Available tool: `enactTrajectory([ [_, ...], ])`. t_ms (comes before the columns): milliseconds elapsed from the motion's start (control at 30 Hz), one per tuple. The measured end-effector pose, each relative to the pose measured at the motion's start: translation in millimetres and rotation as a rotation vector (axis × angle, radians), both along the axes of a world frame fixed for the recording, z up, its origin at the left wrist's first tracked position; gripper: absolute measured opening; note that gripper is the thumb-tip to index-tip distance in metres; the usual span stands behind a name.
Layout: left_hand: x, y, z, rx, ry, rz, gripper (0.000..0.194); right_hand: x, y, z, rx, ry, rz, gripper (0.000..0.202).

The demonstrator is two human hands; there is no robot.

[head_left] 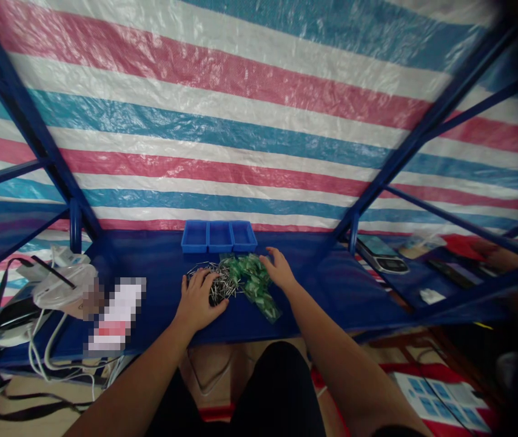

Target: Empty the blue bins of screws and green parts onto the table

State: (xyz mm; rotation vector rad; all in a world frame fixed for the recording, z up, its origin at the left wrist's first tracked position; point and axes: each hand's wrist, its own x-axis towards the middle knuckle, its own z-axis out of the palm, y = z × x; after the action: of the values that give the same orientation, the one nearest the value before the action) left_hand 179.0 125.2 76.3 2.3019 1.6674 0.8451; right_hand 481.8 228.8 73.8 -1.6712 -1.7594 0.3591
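Note:
On the blue tabletop (159,255) lies a loose pile of thin, shiny metal pieces (226,287), like nails or screws, too small to tell which. My left hand (199,297) rests on the pile's left side, fingers spread over it and holding nothing I can see. Touching the pile on its right is a heap of small green, clear-looking plastic packets (254,276); what they contain cannot be made out. My right hand (279,271) is at the heap's upper right edge, fingers stretched out and apart. Behind both heaps stand three joined blue bins (219,247).
At the left are a clear plastic tub (61,288), white cables (40,358) and a blurred-out sheet (117,312). A digital scale (384,255) sits on the right-hand table. Blue metal frame posts (377,194) flank the table, with striped sheeting (222,121) behind.

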Motion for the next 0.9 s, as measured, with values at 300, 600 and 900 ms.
enactTrajectory([
  [300,-1,1,-2.6,0.009,-0.016,0.009,0.060,3,-97,-13.5,-0.007,-0.250,0.177,0.091],
  [600,-2,0,-1.7,0.087,-0.002,0.005,0.054,-9,-101,-15.9,0.057,-0.284,0.108,0.069],
  [900,35,36,30.5,0.105,0.144,-0.175,0.062,-5,-96,-19.7,0.136,-0.252,0.088,0.046],
])
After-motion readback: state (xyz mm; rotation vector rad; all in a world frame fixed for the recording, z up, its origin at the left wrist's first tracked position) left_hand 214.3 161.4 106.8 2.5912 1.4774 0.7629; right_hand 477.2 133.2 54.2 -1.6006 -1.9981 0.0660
